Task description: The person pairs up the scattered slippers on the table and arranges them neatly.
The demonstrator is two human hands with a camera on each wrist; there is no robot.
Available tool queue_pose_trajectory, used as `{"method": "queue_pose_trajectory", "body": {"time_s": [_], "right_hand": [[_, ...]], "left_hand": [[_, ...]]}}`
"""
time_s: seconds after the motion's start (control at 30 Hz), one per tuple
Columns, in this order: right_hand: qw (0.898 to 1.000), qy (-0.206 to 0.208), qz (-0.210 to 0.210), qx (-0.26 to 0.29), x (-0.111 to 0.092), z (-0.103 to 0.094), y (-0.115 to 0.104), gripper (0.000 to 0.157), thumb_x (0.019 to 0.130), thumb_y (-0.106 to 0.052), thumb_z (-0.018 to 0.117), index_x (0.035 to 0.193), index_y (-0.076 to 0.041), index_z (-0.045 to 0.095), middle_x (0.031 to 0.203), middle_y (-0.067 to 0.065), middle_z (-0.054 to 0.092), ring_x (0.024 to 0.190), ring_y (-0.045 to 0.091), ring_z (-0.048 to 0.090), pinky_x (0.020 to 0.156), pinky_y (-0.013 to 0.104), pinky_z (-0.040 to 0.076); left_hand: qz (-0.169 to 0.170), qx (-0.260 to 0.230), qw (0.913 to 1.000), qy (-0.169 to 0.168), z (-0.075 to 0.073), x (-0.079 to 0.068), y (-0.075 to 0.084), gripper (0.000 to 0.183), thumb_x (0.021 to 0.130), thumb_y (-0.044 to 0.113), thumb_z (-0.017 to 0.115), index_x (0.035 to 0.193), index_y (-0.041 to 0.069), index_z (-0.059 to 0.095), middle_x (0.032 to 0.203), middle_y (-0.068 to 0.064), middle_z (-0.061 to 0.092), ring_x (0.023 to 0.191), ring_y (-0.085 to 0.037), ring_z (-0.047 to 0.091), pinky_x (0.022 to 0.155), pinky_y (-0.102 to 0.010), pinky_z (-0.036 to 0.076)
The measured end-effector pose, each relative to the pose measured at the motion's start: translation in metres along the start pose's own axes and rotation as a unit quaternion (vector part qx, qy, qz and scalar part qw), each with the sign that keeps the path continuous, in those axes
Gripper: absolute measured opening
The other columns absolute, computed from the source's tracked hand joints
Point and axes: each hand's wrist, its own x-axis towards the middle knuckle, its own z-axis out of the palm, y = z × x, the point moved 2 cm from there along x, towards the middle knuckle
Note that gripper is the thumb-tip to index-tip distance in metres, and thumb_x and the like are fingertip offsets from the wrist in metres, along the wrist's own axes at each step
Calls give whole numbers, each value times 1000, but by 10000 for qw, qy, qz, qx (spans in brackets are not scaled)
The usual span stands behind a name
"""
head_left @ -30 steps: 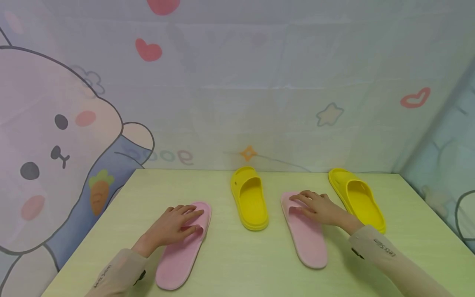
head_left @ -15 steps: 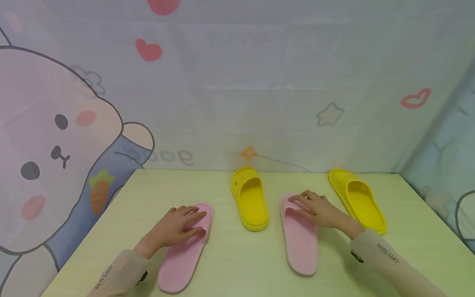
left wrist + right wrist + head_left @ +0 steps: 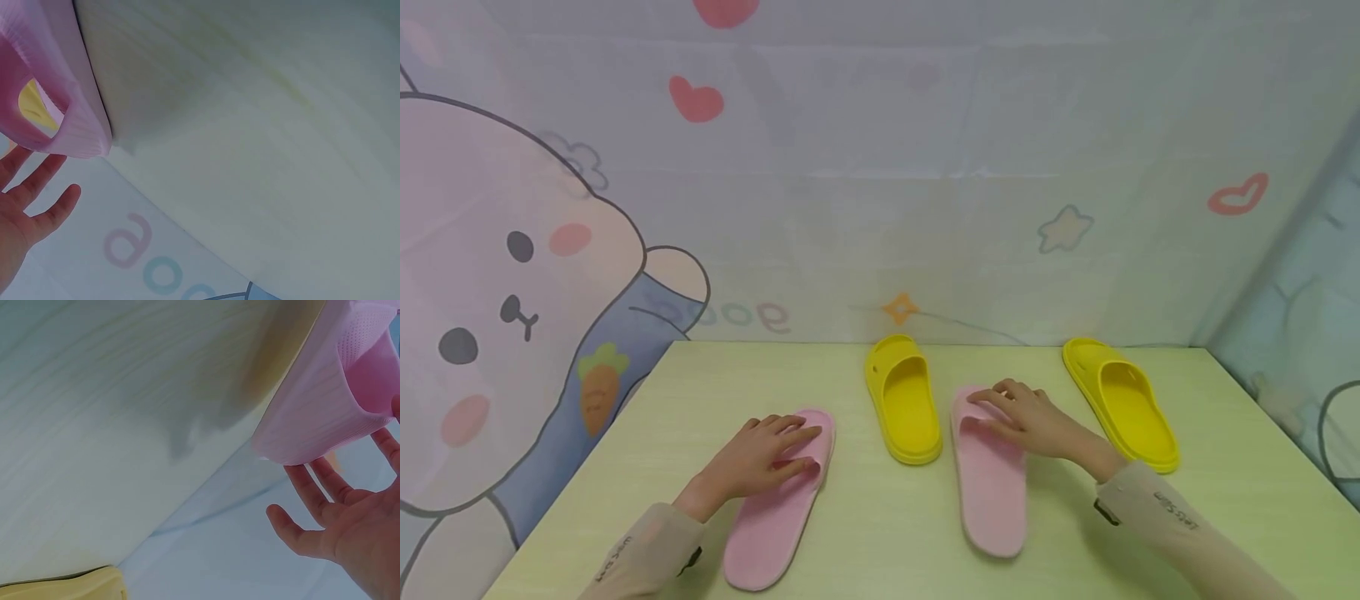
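The left pink slipper [image 3: 769,529] has edged right, the right pink slipper [image 3: 992,496] left. On the table [image 3: 880,533], the left hand [image 3: 760,460], half-curled, pinches its slipper's strap; a yellow shoe [image 3: 912,412] lies between, farther back; the right hand [image 3: 1028,417] likewise pinches the other strap, near a second yellow shoe [image 3: 1131,412].

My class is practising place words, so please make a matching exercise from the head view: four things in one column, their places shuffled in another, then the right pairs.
Column 1
1. Left hand
2. Right hand
3. Left yellow slipper
4. Carrot print

Column 2
A. On the backdrop
B. At the upper of the right pink slipper
C. On the table, near its back edge
D. At the upper of the left pink slipper

Right pairs: 1-D, 2-B, 3-C, 4-A
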Motion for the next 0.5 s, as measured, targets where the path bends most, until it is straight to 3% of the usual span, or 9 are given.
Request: {"method": "queue_pose_trajectory", "body": {"time_s": [0.5], "right_hand": [[9993,-203,217,228,17,-1,-34,36,86,-36,55,120,-28,51,103,2,51,88,15,47,77,38,31]], "left_hand": [[33,19,10000,17,1,1,1,45,84,44,54,125,23,53,123,-9,55,110,-27,52,85,-48,40]]}}
